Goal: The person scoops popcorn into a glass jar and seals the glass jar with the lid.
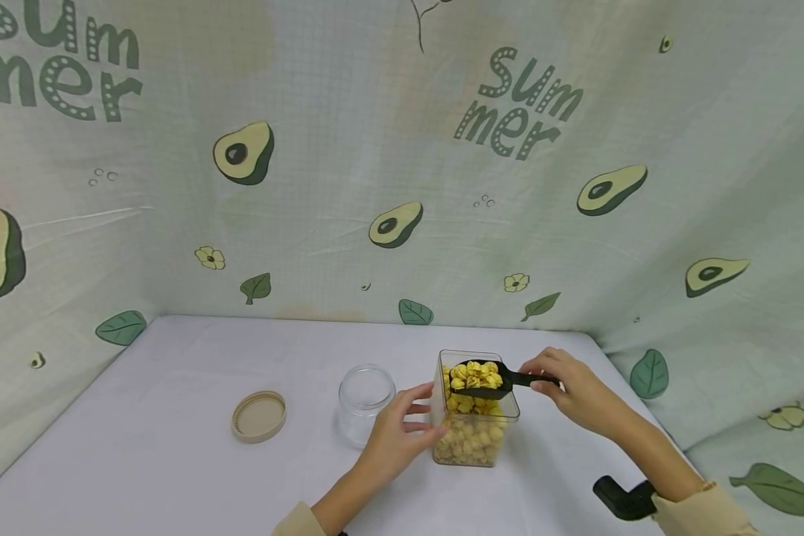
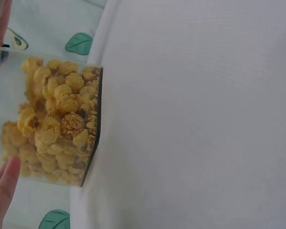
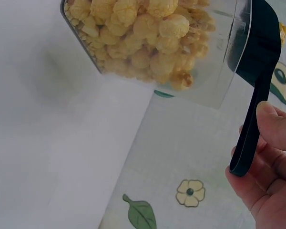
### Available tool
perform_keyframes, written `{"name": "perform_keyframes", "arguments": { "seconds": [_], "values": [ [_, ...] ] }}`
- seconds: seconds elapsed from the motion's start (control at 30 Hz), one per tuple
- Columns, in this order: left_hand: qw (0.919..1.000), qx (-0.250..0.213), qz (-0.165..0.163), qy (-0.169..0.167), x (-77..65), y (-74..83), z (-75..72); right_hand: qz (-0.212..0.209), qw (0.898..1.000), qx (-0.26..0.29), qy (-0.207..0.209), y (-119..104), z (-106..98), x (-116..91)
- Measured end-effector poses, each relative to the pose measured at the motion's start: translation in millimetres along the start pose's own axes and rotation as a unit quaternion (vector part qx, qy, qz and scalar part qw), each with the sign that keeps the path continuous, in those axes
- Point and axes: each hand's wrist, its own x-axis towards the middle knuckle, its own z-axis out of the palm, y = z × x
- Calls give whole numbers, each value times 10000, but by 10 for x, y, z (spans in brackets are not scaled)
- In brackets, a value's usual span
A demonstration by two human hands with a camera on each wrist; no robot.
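Note:
In the head view my right hand [image 1: 578,393] pinches the handle of a black scoop [image 1: 485,391] heaped with yellow popcorn [image 1: 472,374]. The scoop's bowl is at the open top of a clear square container [image 1: 465,447], which is more than half full of popcorn. The right wrist view shows thumb and fingers around the handle, with the scoop [image 3: 261,47] at the container's rim. My left hand [image 1: 402,432] has its fingers spread against the container's left side, the fingertips right at its wall. In the left wrist view part of this hand [image 2: 2,191] shows beside the popcorn.
An uncovered clear round jar [image 1: 362,402] stands just left of the container, partly behind my left hand. Farther left a round beige lid [image 1: 259,417] lies on the white table [image 1: 174,461]. A patterned cloth [image 1: 321,149] hangs behind and along the sides.

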Motion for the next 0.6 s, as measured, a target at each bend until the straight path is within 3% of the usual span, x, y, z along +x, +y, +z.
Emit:
{"name": "perform_keyframes", "arguments": {
  "seconds": [0.37,0.6],
  "values": [
    [9995,215,238,-59,-138,116,-164,-24,10000,-22,12,-16,-7,52],
    [9944,254,990,264,-238,203,-335,-53,10000,-29,5,-25,-8,71]
  ]
}}
